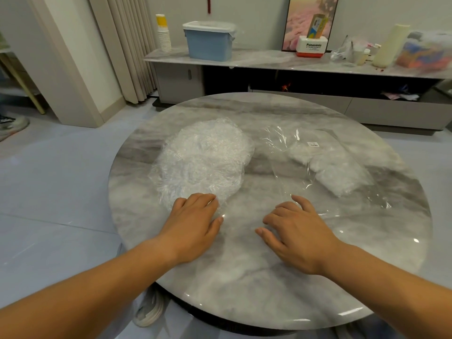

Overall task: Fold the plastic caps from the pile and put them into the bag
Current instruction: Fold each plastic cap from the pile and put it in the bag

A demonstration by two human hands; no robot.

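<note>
A crumpled pile of clear plastic caps (203,160) lies on the left half of the round marble table (256,277). To its right lies a clear plastic bag (318,165) with a small white label and several folded white caps inside. My left hand (195,221) rests palm down at the near edge of the pile, its fingertips touching the plastic. My right hand (296,231) lies palm down with loosely bent fingers at the bag's near edge, its fingertips on the film. Neither hand grips anything.
Behind the table runs a long low cabinet (293,62) carrying a blue lidded box (209,41), stacked paper cups (163,33), a Panasonic box (313,47) and other clutter. A white shoe (146,311) lies on the floor under the table's near left edge.
</note>
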